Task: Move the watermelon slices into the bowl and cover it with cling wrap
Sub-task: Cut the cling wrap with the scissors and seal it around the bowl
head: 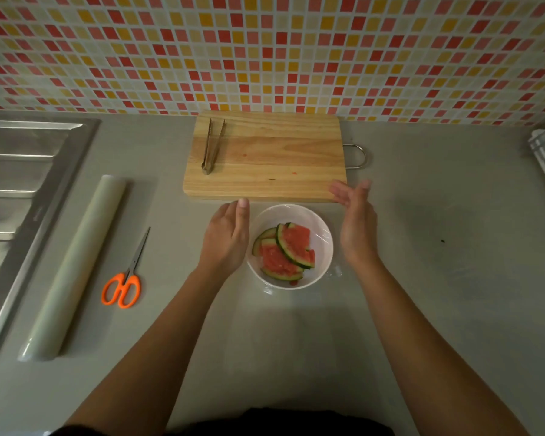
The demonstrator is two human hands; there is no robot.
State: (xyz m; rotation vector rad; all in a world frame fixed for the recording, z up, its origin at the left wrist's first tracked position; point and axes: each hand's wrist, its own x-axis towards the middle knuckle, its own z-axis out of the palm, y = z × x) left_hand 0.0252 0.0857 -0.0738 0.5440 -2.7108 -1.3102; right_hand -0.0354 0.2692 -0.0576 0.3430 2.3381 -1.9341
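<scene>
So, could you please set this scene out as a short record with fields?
white bowl: on the counter, just in front of the cutting board
watermelon slices: piled in the bowl
cling film: appears stretched over the bowl, edges crumpled at its base
left hand: open, at the bowl's left side
right hand: open, right of the bowl
tongs: lying on the cutting board
cling wrap roll, scissors: on the counter, beside the sink

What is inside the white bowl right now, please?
Several watermelon slices lie piled in the bowl, under clear cling wrap. The slices hide the bowl's bottom and any pieces beneath.
</scene>
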